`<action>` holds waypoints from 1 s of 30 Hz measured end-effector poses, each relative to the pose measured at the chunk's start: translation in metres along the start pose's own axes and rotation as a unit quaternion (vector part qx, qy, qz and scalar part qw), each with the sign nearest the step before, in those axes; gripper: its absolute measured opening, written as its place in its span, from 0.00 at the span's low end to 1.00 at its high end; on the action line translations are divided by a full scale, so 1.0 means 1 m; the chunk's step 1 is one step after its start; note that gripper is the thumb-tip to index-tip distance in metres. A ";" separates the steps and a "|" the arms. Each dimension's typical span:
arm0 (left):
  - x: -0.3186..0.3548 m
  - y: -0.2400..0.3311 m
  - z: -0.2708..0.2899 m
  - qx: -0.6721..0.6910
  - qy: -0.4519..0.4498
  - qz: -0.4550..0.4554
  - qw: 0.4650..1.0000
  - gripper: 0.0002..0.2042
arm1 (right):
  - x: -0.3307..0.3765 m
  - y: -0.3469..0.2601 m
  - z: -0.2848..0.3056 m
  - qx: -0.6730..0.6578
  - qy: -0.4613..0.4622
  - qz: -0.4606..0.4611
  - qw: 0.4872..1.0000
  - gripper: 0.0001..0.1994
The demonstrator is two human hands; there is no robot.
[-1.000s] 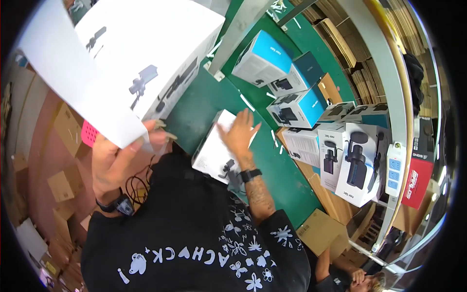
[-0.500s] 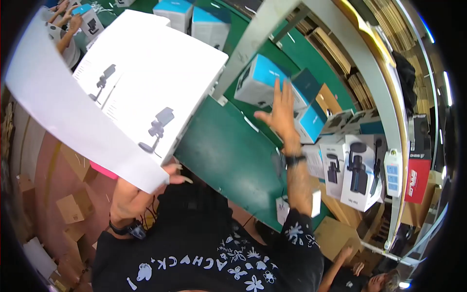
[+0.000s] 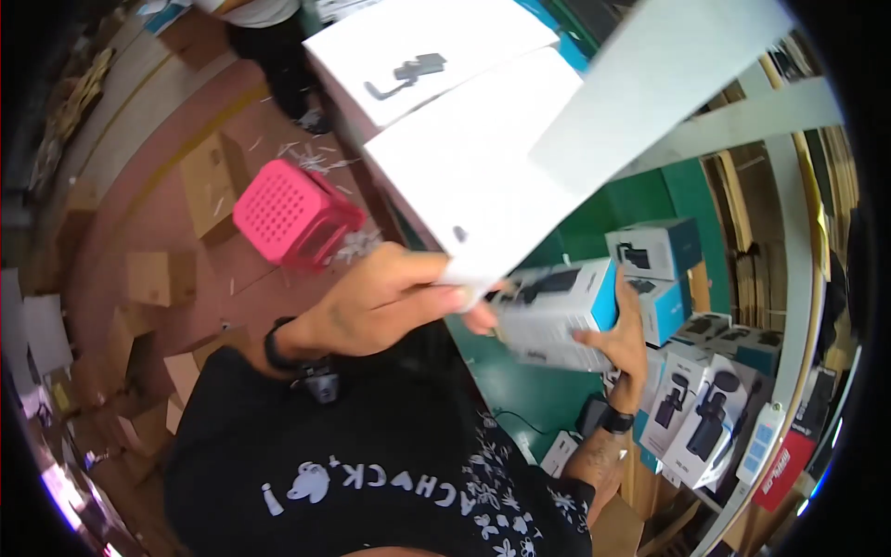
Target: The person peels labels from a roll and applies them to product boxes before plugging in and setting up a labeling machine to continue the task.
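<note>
The left hand [image 3: 376,302] has its grip pinched on a corner of the white box [image 3: 464,186], raised above the green bench [image 3: 520,390]. Just right of it, the right hand [image 3: 624,342] clasps a blue-ended box [image 3: 555,314] over that bench.

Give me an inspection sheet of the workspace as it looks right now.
Surface: green worktable, partly bare.
Job's things: large white flat cardboard box in the left hand; white-and-blue small product box in the right hand.
Clutter: stacked blue and white product boxes at the table's right.
Hands: both gripping, raised above the table.
Cables: thin black cable on the table.
Surroundings: pink perforated plastic stool, brown cardboard cartons on the reddish floor.
</note>
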State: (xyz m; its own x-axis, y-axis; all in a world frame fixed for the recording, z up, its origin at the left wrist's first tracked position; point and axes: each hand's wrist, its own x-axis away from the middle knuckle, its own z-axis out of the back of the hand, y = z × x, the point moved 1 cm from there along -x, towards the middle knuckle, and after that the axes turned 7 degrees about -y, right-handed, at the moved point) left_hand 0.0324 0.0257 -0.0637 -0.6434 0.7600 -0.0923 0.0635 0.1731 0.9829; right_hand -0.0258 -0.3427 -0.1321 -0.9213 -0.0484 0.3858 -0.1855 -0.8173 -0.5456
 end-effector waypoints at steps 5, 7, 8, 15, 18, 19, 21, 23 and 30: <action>-0.004 -0.002 -0.011 0.087 -0.007 -0.028 0.996 0.13 | -0.021 0.111 -0.092 -0.284 -0.159 -0.066 0.943 0.48; -0.002 0.005 -0.015 0.061 -0.052 -0.023 0.997 0.13 | -0.021 0.146 -0.112 -0.313 -0.037 -0.172 0.933 0.32; -0.001 0.004 -0.017 0.069 -0.053 -0.051 0.995 0.14 | -0.022 0.125 -0.095 -0.177 0.033 -0.172 0.969 0.28; -0.004 0.019 -0.025 0.011 -0.009 -0.069 0.998 0.13 | 0.070 -0.180 0.008 0.187 0.348 0.408 0.823 0.18; -0.004 0.021 -0.027 -0.090 -0.010 -0.146 0.985 0.10 | 0.081 -0.234 0.005 0.224 0.349 0.437 0.798 0.18; -0.005 0.023 -0.030 -0.134 -0.015 -0.183 0.974 0.09 | 0.082 -0.245 0.006 0.242 0.355 0.393 0.813 0.18; -0.003 0.021 -0.026 -0.161 -0.006 -0.165 0.973 0.07 | 0.067 -0.247 0.009 0.253 0.348 0.375 0.821 0.19; -0.004 0.020 -0.024 -0.167 -0.027 -0.175 0.970 0.04 | 0.058 -0.239 0.012 0.281 0.305 0.425 0.804 0.18; -0.009 0.026 -0.019 -0.238 -0.065 -0.221 0.944 0.07 | 0.055 -0.241 0.026 0.269 0.243 0.455 0.813 0.16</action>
State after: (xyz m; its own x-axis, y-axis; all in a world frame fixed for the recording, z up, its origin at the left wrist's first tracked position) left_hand 0.0249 0.0116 -0.0342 -0.4256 0.7558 -0.4977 -0.5585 0.2133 0.8016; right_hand -0.0229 -0.1634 0.0396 -0.6443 -0.6472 -0.4075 0.7043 -0.7097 0.0136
